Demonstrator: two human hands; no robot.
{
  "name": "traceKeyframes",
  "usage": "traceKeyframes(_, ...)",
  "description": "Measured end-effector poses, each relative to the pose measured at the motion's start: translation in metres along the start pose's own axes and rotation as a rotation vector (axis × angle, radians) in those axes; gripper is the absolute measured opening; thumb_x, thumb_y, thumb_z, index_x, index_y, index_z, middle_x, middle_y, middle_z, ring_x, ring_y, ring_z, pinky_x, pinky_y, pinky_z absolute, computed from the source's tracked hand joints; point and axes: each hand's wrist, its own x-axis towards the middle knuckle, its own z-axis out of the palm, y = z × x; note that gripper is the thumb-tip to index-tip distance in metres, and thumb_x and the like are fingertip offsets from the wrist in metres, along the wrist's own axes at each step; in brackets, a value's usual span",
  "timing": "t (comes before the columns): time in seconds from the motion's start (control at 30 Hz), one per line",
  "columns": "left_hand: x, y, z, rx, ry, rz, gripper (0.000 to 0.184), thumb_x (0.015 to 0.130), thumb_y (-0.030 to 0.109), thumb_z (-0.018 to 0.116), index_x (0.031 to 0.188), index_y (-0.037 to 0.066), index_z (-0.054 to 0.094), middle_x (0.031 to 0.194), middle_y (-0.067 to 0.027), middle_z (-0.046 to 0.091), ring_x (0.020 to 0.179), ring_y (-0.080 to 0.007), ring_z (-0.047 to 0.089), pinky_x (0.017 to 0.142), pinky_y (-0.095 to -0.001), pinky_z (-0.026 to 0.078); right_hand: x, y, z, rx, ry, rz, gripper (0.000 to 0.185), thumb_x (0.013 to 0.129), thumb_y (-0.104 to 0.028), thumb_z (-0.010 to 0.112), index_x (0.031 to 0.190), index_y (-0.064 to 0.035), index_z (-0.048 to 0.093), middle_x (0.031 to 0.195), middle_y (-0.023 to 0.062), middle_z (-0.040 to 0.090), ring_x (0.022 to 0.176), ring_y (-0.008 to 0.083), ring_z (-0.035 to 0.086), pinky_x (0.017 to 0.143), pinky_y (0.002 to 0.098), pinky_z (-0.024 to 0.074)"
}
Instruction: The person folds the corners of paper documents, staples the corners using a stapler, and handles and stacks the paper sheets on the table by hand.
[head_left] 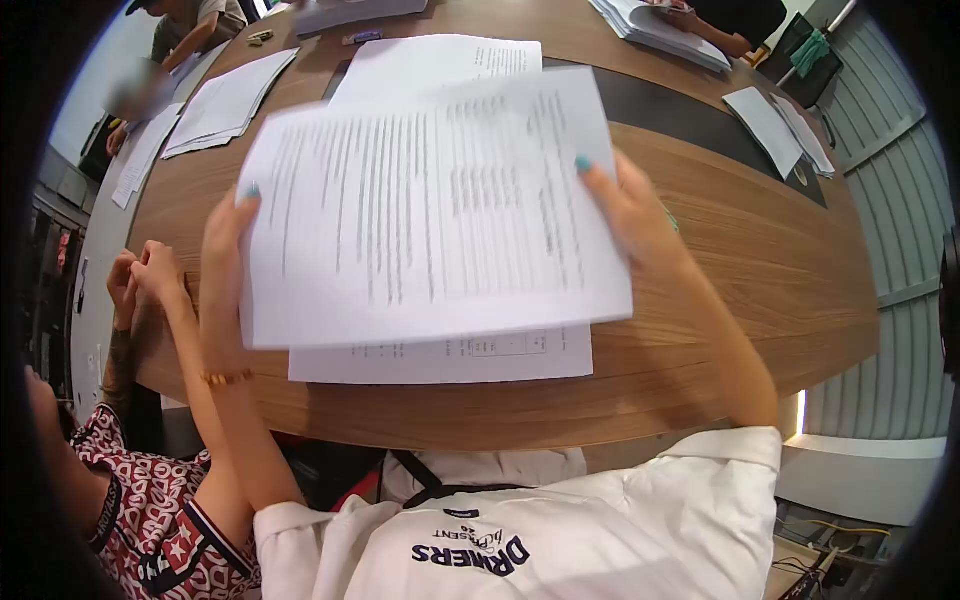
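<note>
Printed paper sheets [430, 220] are held up over the table, turned sideways so the lines of text run up and down. How many sheets are in the bundle, I cannot tell. My left hand [228, 235] grips the left edge, its teal-nailed thumb on top. On the opposite edge, my right hand [632, 210] pinches the paper the same way, fingers hidden underneath. Beneath lies another printed sheet [440, 366] with a small table on it, partly covered. Beyond the held paper, a further printed page [435, 65] rests on the table.
Paper piles lie at the left [230, 100], far right [665, 35] and right side [765, 130] of the wooden table [745, 260]. A marker [362, 37] lies at the back. Close on my left are a co-worker's hands [150, 270]; other people sit across.
</note>
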Motion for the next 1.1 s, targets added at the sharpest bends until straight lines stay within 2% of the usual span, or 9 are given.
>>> traceKeyframes(0.13,-0.028,-0.052,-0.005,-0.061,-0.022,-0.153,0.034,0.09,0.018,0.045,0.113,-0.007,0.05,0.094,-0.0092,0.059,0.081,-0.0083,0.055,0.069,-0.0175,0.042,-0.023,0.041,0.007,0.011,-0.041,0.075,0.036,0.094,-0.024,0.043,0.115,0.0052,0.044,0.105,0.0149,0.058,0.095,0.0171,0.056,0.082,0.0291,0.0444)
traceKeyframes(0.23,-0.034,-0.06,0.0,-0.05,-0.004,-0.123,0.033,0.091,0.019,0.044,0.112,-0.006,0.051,0.093,-0.0076,0.059,0.08,-0.0082,0.055,0.069,-0.0174,0.042,-0.027,0.062,0.007,-0.051,-0.04,0.064,0.037,0.094,-0.024,0.043,0.114,0.0062,0.045,0.105,0.0168,0.058,0.095,0.0196,0.057,0.083,0.0311,0.0438)
traceKeyframes(0.3,-0.03,-0.051,0.002,0.005,-0.022,-0.126,0.031,0.092,0.02,0.045,0.109,-0.005,0.052,0.091,-0.0056,0.058,0.077,-0.0076,0.053,0.067,-0.0177,0.041,-0.028,0.06,0.006,-0.083,0.005,0.02,0.037,0.093,-0.026,0.044,0.11,0.0067,0.047,0.095,0.0202,0.062,0.09,0.0249,0.061,0.08,0.0334,0.0454)
traceKeyframes(0.37,-0.028,-0.051,0.003,0.056,-0.038,-0.122,0.03,0.092,0.021,0.045,0.107,-0.004,0.052,0.088,-0.0037,0.056,0.075,-0.007,0.051,0.066,-0.018,0.04,-0.03,0.031,0.001,-0.5,-0.054,0.115,0.038,0.092,-0.028,0.044,0.1,0.0088,0.049,0.079,0.0233,0.062,0.076,0.03,0.064,0.069,0.0361,0.0491)
traceKeyframes(0.47,-0.022,-0.057,0.003,0.214,0.001,-0.055,0.027,0.092,0.024,0.047,0.092,-0.002,0.053,0.075,0.0005,0.051,0.064,-0.0064,0.042,0.058,-0.021,0.036,-0.033,0.019,0.0,-0.599,-0.076,0.231,0.041,0.091,-0.031,0.046,0.09,0.01,0.05,0.067,0.0245,0.06,0.062,0.0332,0.063,0.057,0.0387,0.0495)
traceKeyframes(0.53,-0.025,-0.048,0.001,0.667,0.033,0.012,0.029,0.092,0.025,0.048,0.081,-0.002,0.048,0.061,-0.0018,0.043,0.058,-0.0083,0.034,0.052,-0.0251,0.031,-0.032,0.026,-0.004,-0.67,-0.074,0.169,0.043,0.091,-0.032,0.046,0.088,0.0106,0.05,0.065,0.0247,0.06,0.06,0.033,0.063,0.055,0.0388,0.0492)
traceKeyframes(0.73,-0.033,-0.04,0.008,0.77,0.047,0.085,0.032,0.091,0.025,0.049,0.078,-0.004,0.043,0.057,-0.0118,0.04,0.054,-0.0121,0.032,0.049,-0.0311,0.03,-0.032,0.031,-0.007,-0.73,-0.082,0.114,0.046,0.09,-0.034,0.049,0.084,0.0116,0.05,0.062,0.0254,0.058,0.058,0.0335,0.062,0.054,0.0393,0.0491)
traceKeyframes(0.97,-0.035,-0.042,0.007,0.767,0.023,0.083,0.035,0.091,0.028,0.049,0.078,-0.004,0.042,0.055,-0.0119,0.039,0.052,-0.0132,0.031,0.048,-0.0329,0.029,-0.035,0.029,-0.005,-0.812,-0.095,0.225,0.044,0.09,-0.038,0.049,0.087,0.0061,0.05,0.068,0.0225,0.061,0.061,0.0293,0.062,0.055,0.0362,0.0479)
traceKeyframes(1.1,-0.034,-0.032,0.003,1.041,-0.046,0.005,0.034,0.091,0.029,0.05,0.078,-0.002,0.047,0.054,-0.0088,0.039,0.051,-0.0125,0.032,0.048,-0.0318,0.029,-0.035,0.02,-0.007,-1.002,-0.135,0.29,0.044,0.088,-0.04,0.051,0.083,0.0032,0.049,0.063,0.0214,0.059,0.058,0.0298,0.061,0.053,0.0371,0.0466)
